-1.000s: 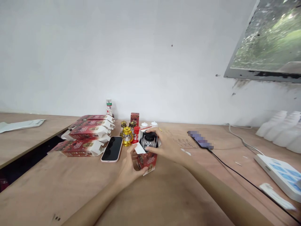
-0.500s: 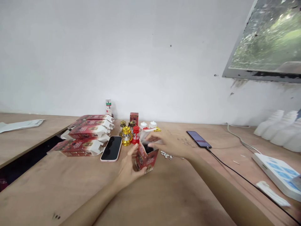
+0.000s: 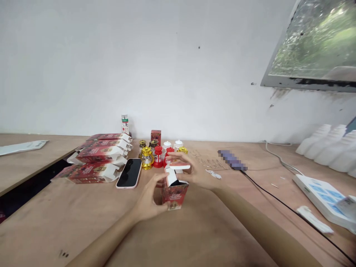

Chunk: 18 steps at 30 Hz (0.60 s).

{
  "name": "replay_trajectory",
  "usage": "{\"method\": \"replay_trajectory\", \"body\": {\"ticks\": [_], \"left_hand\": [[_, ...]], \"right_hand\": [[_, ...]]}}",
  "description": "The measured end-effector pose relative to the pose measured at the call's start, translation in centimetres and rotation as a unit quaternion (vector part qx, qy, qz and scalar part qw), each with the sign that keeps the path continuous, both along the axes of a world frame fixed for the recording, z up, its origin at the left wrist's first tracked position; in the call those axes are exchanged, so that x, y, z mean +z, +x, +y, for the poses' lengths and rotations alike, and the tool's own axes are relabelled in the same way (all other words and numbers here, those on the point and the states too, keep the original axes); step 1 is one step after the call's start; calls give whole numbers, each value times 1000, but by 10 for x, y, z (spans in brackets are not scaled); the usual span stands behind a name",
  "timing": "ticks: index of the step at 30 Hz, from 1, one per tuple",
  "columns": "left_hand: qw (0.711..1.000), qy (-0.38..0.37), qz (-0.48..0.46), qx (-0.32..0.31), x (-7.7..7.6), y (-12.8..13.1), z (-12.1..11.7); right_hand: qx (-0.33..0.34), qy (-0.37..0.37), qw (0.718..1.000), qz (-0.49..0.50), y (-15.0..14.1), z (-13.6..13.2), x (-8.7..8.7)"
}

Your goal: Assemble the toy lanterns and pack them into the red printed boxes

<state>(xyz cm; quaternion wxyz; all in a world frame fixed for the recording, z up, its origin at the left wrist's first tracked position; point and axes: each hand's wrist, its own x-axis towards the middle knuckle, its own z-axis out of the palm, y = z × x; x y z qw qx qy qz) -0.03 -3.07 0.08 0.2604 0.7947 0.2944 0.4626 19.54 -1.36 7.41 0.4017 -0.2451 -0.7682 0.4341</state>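
A small red printed cardboard box (image 3: pixel 174 195) stands upright on the table in front of me, its top flaps raised and something dark inside. My left hand (image 3: pixel 150 196) is closed round its left side, thumb at the front lower edge. My right hand (image 3: pixel 191 168) is at the top right, its fingers bent round the lid flap (image 3: pixel 180 167). Just behind are several miniature lanterns, among them a gold lantern (image 3: pixel 147 158), a red lantern (image 3: pixel 158 156) and a white-topped lantern (image 3: pixel 178 144). My right hand partly covers the lanterns nearest to it.
Several opened red boxes (image 3: pixel 93 172) lie at left beside a phone (image 3: pixel 129 173). A closed red box (image 3: pixel 156 137) and a small bottle (image 3: pixel 125 124) stand by the wall. To the right are thin wire pieces (image 3: pixel 214 163), a cabled phone (image 3: pixel 232 160), a power strip (image 3: pixel 324 200) and white bottles (image 3: pixel 330 148).
My right hand has come out of the box opening and moved to the lid flap, which is now bent lower. My left hand keeps its hold on the box. The view has shifted slightly.
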Motion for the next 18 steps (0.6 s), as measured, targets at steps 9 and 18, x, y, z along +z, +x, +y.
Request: {"method": "replay_trajectory", "body": {"ticks": [9,18], "left_hand": [[995,-76,-59,-29,-1,0,5],[941,-295,-114,-123,-5,5,5]], "right_hand": [[-49,164,976,-134,0,-11,-4],[-87,217,946,-225,5,-17,0]]}}
